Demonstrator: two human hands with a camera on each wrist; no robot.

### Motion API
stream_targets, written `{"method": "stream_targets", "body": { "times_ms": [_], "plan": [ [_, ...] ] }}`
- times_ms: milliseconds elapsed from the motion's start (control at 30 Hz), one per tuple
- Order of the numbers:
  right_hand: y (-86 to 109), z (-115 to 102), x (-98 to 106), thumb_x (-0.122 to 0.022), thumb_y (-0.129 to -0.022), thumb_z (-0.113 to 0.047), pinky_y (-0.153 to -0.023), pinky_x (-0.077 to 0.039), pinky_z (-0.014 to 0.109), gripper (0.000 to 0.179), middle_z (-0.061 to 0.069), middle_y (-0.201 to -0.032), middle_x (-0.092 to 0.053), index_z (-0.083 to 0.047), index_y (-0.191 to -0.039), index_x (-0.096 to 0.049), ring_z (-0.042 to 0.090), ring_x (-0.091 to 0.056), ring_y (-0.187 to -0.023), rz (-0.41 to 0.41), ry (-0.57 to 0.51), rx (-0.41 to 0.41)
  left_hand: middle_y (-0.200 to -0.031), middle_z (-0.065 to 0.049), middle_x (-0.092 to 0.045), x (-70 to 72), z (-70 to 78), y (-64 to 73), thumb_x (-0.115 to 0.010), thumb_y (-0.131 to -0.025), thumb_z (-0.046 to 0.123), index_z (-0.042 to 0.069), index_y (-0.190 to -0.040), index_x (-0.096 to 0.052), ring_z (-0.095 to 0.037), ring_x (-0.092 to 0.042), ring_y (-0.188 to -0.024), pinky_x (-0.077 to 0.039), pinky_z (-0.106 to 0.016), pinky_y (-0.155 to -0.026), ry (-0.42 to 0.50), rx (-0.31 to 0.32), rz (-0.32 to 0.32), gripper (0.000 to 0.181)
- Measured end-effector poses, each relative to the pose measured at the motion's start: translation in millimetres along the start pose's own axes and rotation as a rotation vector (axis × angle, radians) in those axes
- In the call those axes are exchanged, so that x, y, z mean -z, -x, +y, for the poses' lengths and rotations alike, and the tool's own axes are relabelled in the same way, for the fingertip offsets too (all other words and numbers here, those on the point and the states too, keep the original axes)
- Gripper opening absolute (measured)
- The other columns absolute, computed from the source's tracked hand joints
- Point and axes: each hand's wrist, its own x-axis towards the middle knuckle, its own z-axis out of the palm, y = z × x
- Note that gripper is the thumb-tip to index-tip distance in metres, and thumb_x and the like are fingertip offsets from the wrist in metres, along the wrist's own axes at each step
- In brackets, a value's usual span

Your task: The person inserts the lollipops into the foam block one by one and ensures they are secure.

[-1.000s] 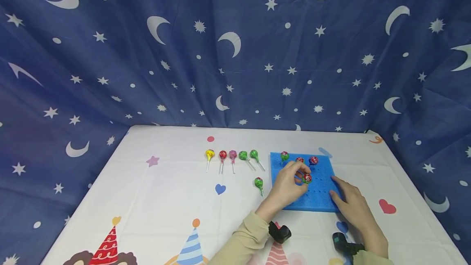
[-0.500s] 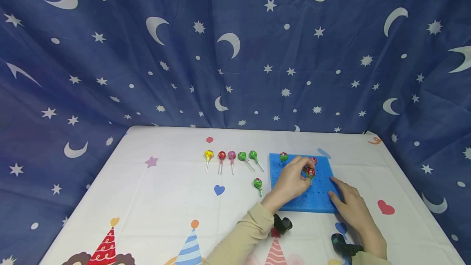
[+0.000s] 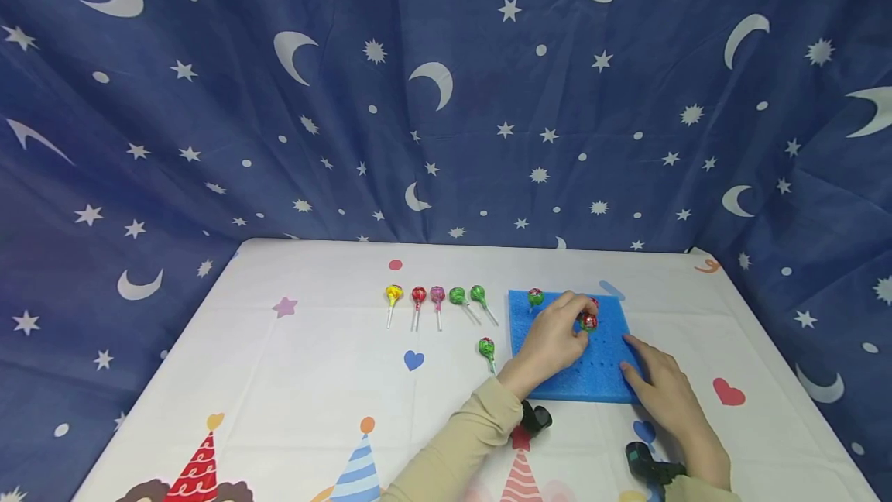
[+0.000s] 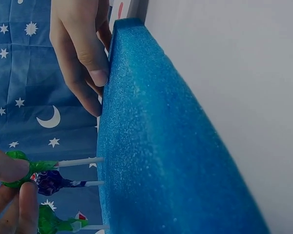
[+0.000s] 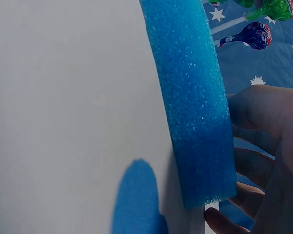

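My left hand (image 3: 554,339) pinches a green lollipop (image 3: 588,322) by its wrapped head, over the blue foam block (image 3: 585,386). In the left wrist view the stick of this green lollipop (image 4: 19,168) points at the block, its tip at the surface; how deep it sits I cannot tell. A dark blue lollipop (image 4: 50,183) and another green lollipop (image 4: 53,223) stand in the block beside it. At the back left corner a green lollipop (image 3: 535,297) stands upright. My right hand (image 3: 669,393) rests along the block's right edge, fingers loosely extended.
Left of the block, a row of loose lollipops lies on the white cloth: yellow (image 3: 393,293), red (image 3: 418,296), purple (image 3: 437,295) and two green ones (image 3: 457,296). One more green lollipop (image 3: 486,348) lies nearer, close to my left forearm. A starry blue curtain (image 3: 446,138) hangs behind.
My left hand has moved slightly right and away from me with the green lollipop, bringing its head lower over the block. My right hand has stayed at the block's edge.
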Motion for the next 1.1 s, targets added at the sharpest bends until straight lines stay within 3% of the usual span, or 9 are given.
{"method": "stream_targets", "body": {
  "times_ms": [500,1100],
  "plan": [
    [0.3,0.8,-1.5,-0.045,-0.099,-0.040,-0.102,-0.022,0.075,0.062,0.032,-0.147,-0.034,-0.003,-0.148,-0.031,0.055,-0.025,-0.134,-0.002,-0.003,0.002,-0.105,0.004,-0.061,-1.7,-0.6,-3.5,-0.065,-0.087,0.006,0.017,-0.112,-0.061,-0.004,-0.055,-0.089,-0.042,-0.007,-0.074,-0.124,-0.054,-0.019,0.028],
    [0.1,1.2,-0.4,-0.045,-0.099,-0.039,-0.101,-0.023,0.075,0.061,0.032,-0.146,-0.035,-0.003,-0.148,-0.032,0.055,-0.027,-0.133,0.011,0.001,0.013,-0.104,0.006,-0.062,-3.7,-0.2,-2.0,-0.066,-0.086,0.006,0.018,-0.110,-0.061,-0.004,-0.056,-0.092,-0.044,-0.008,-0.076,-0.160,-0.083,-0.027,0.027]
  ]
}}
